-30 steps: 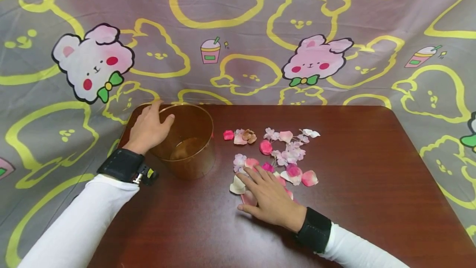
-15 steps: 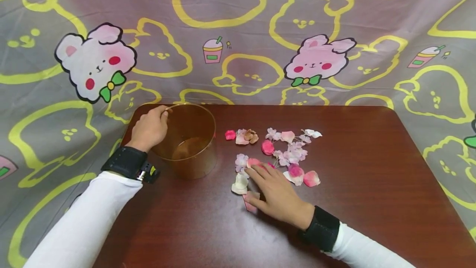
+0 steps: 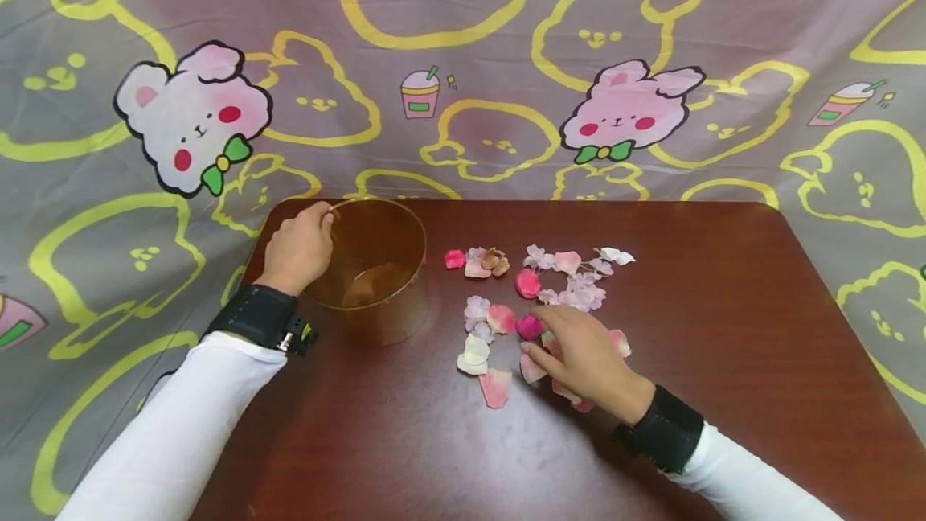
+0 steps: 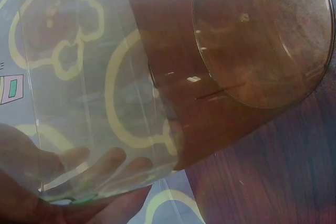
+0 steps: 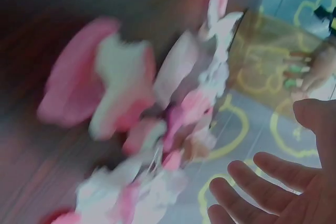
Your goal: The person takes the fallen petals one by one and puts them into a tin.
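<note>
On the left of the head view my left hand (image 3: 295, 252) grips the rim of a clear amber bucket (image 3: 394, 316). Its fingers show through the bucket's wall (image 4: 126, 103) in the left wrist view. The bucket stands upright, with nothing visible inside. My right hand (image 3: 589, 356) is over the scattered artificial petals, fingers loosely bent and holding nothing; the right wrist view shows the fingers (image 5: 268, 187) spread. Near its fingertips lies a magenta petal (image 3: 530, 326). A pale pink petal (image 3: 495, 388) and a cream petal (image 3: 473, 354) lie between this hand and the bucket.
Lilac blossoms (image 3: 582, 292) and a white petal (image 3: 616, 256) lie farther back. A brown dried-looking flower (image 3: 497, 262) sits right of the bucket with several pink petals. A patterned cloth (image 3: 492, 47) hangs behind the dark wooden table (image 3: 760, 328).
My left hand has gone from spread fingers at the bucket's rim to gripping it. My right hand has moved right, uncovering the petals near the bucket and covering others.
</note>
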Action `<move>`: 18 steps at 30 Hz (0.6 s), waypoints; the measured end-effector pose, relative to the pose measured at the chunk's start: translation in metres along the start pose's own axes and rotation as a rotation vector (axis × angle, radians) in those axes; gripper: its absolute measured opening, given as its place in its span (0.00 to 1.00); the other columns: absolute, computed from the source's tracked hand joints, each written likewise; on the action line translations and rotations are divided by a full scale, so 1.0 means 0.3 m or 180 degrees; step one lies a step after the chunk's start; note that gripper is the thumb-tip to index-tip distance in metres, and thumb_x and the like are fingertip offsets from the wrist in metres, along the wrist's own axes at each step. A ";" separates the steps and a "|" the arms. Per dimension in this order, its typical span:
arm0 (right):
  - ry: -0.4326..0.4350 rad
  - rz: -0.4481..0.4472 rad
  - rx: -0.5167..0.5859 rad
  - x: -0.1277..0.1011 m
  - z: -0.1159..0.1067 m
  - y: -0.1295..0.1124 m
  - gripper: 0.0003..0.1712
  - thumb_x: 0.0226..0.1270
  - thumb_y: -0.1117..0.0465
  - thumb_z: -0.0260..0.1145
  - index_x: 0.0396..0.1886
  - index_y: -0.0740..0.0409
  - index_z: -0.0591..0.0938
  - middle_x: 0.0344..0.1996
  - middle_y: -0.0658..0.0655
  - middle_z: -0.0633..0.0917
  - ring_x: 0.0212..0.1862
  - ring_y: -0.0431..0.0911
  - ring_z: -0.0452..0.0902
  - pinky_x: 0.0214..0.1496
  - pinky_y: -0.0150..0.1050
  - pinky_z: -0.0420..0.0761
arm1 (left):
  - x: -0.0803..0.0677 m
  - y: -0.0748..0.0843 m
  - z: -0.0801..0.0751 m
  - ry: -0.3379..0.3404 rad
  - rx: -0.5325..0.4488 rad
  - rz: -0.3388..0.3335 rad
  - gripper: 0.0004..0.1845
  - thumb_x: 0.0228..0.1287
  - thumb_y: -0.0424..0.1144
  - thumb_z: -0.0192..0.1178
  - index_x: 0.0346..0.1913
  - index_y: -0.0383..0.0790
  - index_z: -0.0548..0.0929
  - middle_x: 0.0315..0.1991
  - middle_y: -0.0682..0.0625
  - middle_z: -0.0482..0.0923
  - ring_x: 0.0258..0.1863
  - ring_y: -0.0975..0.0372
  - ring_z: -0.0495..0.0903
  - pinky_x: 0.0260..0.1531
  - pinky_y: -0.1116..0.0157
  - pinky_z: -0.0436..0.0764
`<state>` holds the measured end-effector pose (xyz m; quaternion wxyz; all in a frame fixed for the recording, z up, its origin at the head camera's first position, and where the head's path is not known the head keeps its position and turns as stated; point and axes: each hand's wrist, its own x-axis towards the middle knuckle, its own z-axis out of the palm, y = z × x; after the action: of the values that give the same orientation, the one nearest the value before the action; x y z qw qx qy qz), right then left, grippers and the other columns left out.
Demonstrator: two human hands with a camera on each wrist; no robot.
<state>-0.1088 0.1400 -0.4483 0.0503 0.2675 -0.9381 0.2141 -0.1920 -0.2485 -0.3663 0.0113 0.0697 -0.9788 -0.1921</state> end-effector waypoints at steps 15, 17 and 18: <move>-0.0093 0.0527 -0.0406 -0.046 -0.086 0.194 0.25 0.60 0.52 0.77 0.52 0.62 0.85 0.39 0.60 0.88 0.41 0.53 0.82 0.44 0.51 0.86 | 0.007 0.007 0.000 -0.0014 0.0093 -0.0035 0.18 0.83 0.41 0.39 0.62 0.38 0.74 0.56 0.28 0.80 0.51 0.31 0.80 0.43 0.37 0.77; -0.0150 0.0615 -0.0376 -0.054 -0.093 0.215 0.22 0.58 0.56 0.78 0.49 0.61 0.85 0.38 0.59 0.88 0.40 0.53 0.83 0.43 0.51 0.86 | 0.002 0.003 -0.002 -0.0020 0.0094 -0.0036 0.18 0.83 0.41 0.40 0.62 0.38 0.74 0.56 0.28 0.79 0.51 0.31 0.80 0.43 0.37 0.77; -0.0180 0.0653 -0.0361 -0.057 -0.096 0.224 0.20 0.58 0.57 0.78 0.48 0.61 0.86 0.38 0.59 0.88 0.40 0.53 0.83 0.42 0.50 0.86 | -0.001 0.001 -0.002 -0.0025 0.0090 -0.0035 0.18 0.83 0.41 0.39 0.62 0.38 0.74 0.56 0.28 0.79 0.51 0.31 0.80 0.43 0.36 0.77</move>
<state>-0.1300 0.2122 -0.4510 0.0166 0.1728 -0.9722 0.1571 -0.1917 -0.2483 -0.3655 0.0055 0.0745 -0.9811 -0.1786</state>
